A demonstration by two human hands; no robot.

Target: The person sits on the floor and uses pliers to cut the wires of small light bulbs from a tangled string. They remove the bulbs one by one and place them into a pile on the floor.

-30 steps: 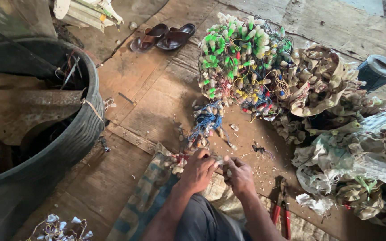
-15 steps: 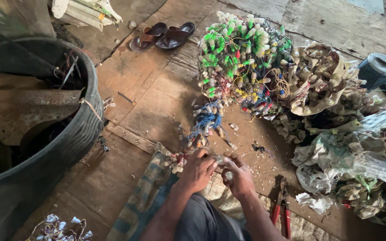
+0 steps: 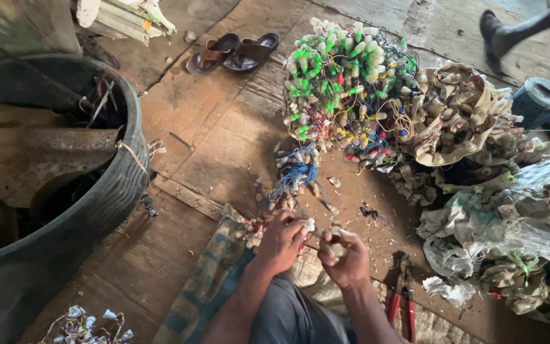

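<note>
1. Since half a second ago the right hand (image 3: 346, 255) has drawn slightly away from the left hand (image 3: 282, 241); both stay curled tight, each grip pinching a small pale plastic socket piece (image 3: 308, 225) over the lap.
2. A bundle of blue wires (image 3: 295, 173) lies just ahead on the worn wooden floor (image 3: 211, 121).
3. Beyond sits a tangled heap of green and white sockets (image 3: 345, 76).
4. Red-handled pliers (image 3: 402, 304) lie right.

Both my bare forearms reach forward from bottom of view, hands close together, nearly touching. My left hand (image 3: 282, 241) knuckles up, fingers curled and pinched shut. My right hand (image 3: 346, 255) also curled into a closed pinch, thumb on top
</note>
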